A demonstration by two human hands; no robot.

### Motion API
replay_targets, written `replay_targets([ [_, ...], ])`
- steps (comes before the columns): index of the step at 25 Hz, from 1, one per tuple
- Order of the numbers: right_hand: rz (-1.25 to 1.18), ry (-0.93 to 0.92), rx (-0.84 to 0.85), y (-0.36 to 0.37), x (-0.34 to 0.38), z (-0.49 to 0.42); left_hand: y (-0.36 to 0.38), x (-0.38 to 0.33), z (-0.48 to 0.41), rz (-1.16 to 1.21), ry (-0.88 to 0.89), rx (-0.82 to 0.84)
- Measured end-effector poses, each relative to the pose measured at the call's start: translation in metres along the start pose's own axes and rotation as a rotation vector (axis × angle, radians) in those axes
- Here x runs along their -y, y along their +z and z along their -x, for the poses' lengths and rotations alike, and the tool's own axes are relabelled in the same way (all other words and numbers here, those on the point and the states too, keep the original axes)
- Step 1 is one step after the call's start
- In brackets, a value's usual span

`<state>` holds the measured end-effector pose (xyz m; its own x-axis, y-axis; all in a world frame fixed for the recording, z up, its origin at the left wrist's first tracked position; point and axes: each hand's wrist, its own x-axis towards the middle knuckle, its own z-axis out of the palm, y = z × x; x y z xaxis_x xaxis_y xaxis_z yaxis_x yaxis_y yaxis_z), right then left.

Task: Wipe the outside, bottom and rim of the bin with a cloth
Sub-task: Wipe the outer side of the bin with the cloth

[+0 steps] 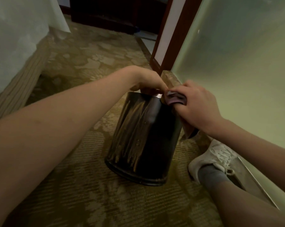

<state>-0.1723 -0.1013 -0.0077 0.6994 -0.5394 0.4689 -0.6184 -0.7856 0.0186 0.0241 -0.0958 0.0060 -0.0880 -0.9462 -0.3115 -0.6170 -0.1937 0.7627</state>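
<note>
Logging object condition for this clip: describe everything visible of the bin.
The bin is a dark, glossy round container, perhaps metal, its side mirroring streaks of the patterned carpet. A raised band rings its lower end, which sits on the carpet, and the body leans slightly. The left hand grips its top edge. The right hand presses a folded purplish cloth against the upper right side. Its inside is hidden, so upright or inverted cannot be told.
</note>
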Motion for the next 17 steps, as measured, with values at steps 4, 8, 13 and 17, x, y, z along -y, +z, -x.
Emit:
replay_targets([
  [4,0.163,-0.095,-0.011,0.011,0.017,0.008,-0.004,0.009,0.0,0.162,-0.035,0.034],
  [8,0.064,-0.21,0.173,0.033,0.044,0.052,-0.004,0.012,0.003,0.154,-0.029,-0.004],
  [13,-0.014,-0.448,0.492,0.057,0.086,0.13,0.001,0.013,-0.001,0.008,0.013,-0.033],
  [17,-0.52,-0.121,0.822,0.039,0.069,0.112,0.008,0.015,-0.005,-0.099,0.069,-0.012],
])
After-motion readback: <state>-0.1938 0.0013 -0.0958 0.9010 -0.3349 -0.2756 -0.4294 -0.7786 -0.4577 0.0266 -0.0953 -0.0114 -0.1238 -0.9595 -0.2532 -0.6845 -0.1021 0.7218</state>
